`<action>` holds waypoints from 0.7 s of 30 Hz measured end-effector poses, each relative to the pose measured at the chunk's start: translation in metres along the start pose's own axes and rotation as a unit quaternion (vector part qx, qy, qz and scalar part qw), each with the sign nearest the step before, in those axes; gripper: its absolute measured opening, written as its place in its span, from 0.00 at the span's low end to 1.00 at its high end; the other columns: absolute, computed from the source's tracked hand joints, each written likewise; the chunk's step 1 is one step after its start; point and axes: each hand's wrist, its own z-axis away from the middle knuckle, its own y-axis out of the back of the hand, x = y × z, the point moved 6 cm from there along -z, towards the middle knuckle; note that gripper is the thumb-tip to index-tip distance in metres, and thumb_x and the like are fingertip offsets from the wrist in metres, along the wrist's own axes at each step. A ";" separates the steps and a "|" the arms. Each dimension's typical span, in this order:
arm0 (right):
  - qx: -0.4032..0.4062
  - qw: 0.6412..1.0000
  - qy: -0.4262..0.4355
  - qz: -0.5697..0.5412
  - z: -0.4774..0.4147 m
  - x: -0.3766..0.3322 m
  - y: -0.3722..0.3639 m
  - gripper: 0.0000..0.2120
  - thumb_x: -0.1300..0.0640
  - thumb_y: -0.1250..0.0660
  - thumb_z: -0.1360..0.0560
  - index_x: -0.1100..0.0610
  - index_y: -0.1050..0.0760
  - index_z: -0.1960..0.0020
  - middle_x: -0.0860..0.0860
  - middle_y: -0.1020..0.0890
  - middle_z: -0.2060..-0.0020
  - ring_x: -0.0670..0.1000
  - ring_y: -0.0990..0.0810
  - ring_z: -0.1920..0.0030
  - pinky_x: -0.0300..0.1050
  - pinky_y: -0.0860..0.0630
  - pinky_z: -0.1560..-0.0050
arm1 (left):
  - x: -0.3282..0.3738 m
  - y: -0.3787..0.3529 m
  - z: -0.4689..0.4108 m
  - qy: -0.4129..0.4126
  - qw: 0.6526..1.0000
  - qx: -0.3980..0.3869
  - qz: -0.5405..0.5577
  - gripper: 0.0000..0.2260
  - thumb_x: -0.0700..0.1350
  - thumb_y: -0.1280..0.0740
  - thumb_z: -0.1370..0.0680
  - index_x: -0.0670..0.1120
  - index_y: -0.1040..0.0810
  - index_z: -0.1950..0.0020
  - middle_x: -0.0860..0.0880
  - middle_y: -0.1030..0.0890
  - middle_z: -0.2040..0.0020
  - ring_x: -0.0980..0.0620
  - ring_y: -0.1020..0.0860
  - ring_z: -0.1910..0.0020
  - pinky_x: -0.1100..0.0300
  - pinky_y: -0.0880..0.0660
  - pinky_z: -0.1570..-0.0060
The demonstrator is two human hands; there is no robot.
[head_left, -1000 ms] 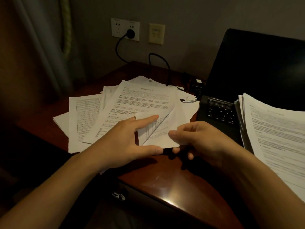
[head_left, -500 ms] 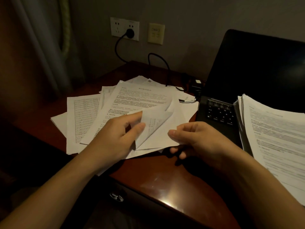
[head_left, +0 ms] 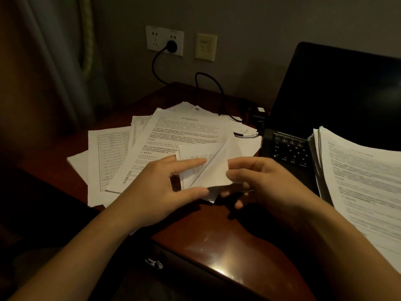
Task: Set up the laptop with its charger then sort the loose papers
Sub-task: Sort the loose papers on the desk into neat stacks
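Loose printed papers (head_left: 121,153) lie fanned over the left of the dark wooden desk (head_left: 217,240). A folded-over corner of one sheet (head_left: 208,168) stands up near the desk's front. My left hand (head_left: 165,187) holds that corner between forefinger on top and thumb below. My right hand (head_left: 260,179) pinches its right edge. An open black laptop (head_left: 338,101) stands at the right, with a neat paper stack (head_left: 364,181) lying over its keyboard. The charger cable (head_left: 208,83) runs from the wall socket (head_left: 171,45) to the charger brick (head_left: 258,114) beside the laptop.
A curtain (head_left: 54,61) hangs at the left. A second wall plate (head_left: 206,47) sits right of the socket. A drawer handle (head_left: 154,262) shows under the desk's front edge.
My left hand curled onto the sheet's corner, then stretched its forefinger out again over the fold. The folded corner now stands a little higher. My right hand has stayed on the edge.
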 end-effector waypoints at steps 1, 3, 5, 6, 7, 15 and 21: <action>-0.010 1.000 -0.003 0.002 -0.001 0.000 0.001 0.09 0.65 0.34 0.21 0.55 0.19 0.46 0.52 0.13 0.57 0.53 0.14 0.59 0.42 0.20 0.67 | 0.000 0.000 0.000 -0.005 1.000 0.004 0.007 0.26 0.63 0.32 0.30 0.65 0.26 0.32 0.70 0.28 0.43 0.82 0.35 0.43 0.83 0.37 0.47; -0.023 1.000 -0.003 -0.002 -0.002 0.000 0.004 0.14 0.66 0.35 0.20 0.52 0.17 0.44 0.51 0.13 0.54 0.54 0.14 0.58 0.42 0.20 0.65 | 0.001 -0.001 0.000 -0.011 1.000 0.001 0.012 0.26 0.62 0.34 0.28 0.62 0.27 0.30 0.70 0.27 0.43 0.80 0.34 0.41 0.83 0.37 0.46; -0.041 0.999 0.003 0.008 -0.002 0.001 0.005 0.17 0.67 0.37 0.20 0.49 0.18 0.41 0.53 0.13 0.56 0.53 0.15 0.61 0.42 0.20 0.65 | 0.002 -0.002 0.001 -0.015 1.000 -0.002 0.001 0.26 0.64 0.33 0.29 0.65 0.29 0.31 0.71 0.28 0.43 0.80 0.34 0.41 0.83 0.38 0.46; -0.054 0.998 0.003 0.020 -0.001 0.000 0.002 0.19 0.68 0.37 0.20 0.47 0.18 0.40 0.54 0.14 0.58 0.52 0.17 0.62 0.43 0.21 0.65 | 0.003 -0.001 0.001 -0.013 1.000 -0.001 0.000 0.26 0.65 0.33 0.30 0.67 0.30 0.32 0.71 0.28 0.43 0.80 0.34 0.41 0.83 0.37 0.47; -0.067 0.997 0.007 0.035 0.000 0.000 0.000 0.21 0.68 0.38 0.20 0.46 0.19 0.38 0.56 0.16 0.61 0.52 0.18 0.63 0.43 0.21 0.64 | 0.003 0.000 0.001 -0.007 1.000 0.002 0.002 0.24 0.65 0.33 0.30 0.71 0.31 0.34 0.71 0.27 0.44 0.79 0.33 0.42 0.82 0.36 0.48; -0.027 0.997 0.041 0.062 -0.003 -0.004 0.000 0.33 0.65 0.30 0.23 0.39 0.33 0.26 0.59 0.16 0.57 0.52 0.17 0.64 0.43 0.20 0.66 | 0.007 0.003 0.003 -0.032 0.999 0.023 0.026 0.35 0.45 0.37 0.17 0.79 0.51 0.28 0.80 0.32 0.39 0.68 0.23 0.47 0.66 0.23 0.48; 0.022 0.992 0.062 0.103 -0.008 0.002 -0.001 0.43 0.60 0.26 0.25 0.38 0.46 0.21 0.51 0.17 0.69 0.51 0.19 0.70 0.44 0.18 0.66 | 0.000 -0.003 0.001 -0.033 0.999 0.007 -0.012 0.24 0.58 0.31 0.24 0.69 0.34 0.31 0.75 0.32 0.40 0.80 0.36 0.39 0.81 0.35 0.46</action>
